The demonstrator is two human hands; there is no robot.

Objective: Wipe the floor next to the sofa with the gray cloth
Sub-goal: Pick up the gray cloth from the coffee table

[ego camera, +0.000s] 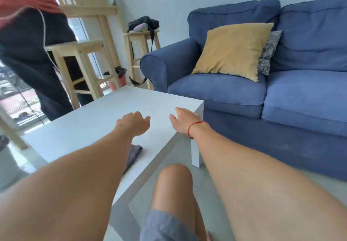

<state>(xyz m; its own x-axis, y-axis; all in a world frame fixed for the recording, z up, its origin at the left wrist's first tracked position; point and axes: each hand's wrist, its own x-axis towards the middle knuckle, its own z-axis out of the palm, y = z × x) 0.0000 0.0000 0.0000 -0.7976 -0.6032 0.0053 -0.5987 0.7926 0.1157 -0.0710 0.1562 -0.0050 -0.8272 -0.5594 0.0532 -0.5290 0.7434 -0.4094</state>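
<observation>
The gray cloth (pixel 133 155) lies crumpled on the white coffee table (pixel 90 120), partly hidden under my left forearm. My left hand (pixel 134 123) hovers over the tabletop beyond the cloth, fingers loosely curled, holding nothing. My right hand (pixel 185 121) reaches out over the table's right corner, fingers apart and empty, with a red string on the wrist. The blue sofa (pixel 262 94) stands to the right, with pale tiled floor (pixel 185 156) between it and the table.
A yellow cushion (pixel 232 50) and a striped one (pixel 269 52) lean on the sofa. Wooden stools (pixel 144 52) and a tall wooden table stand at the back left. Another person (pixel 33 52) stands at the far left. My bare knee (pixel 172 180) is below the table edge.
</observation>
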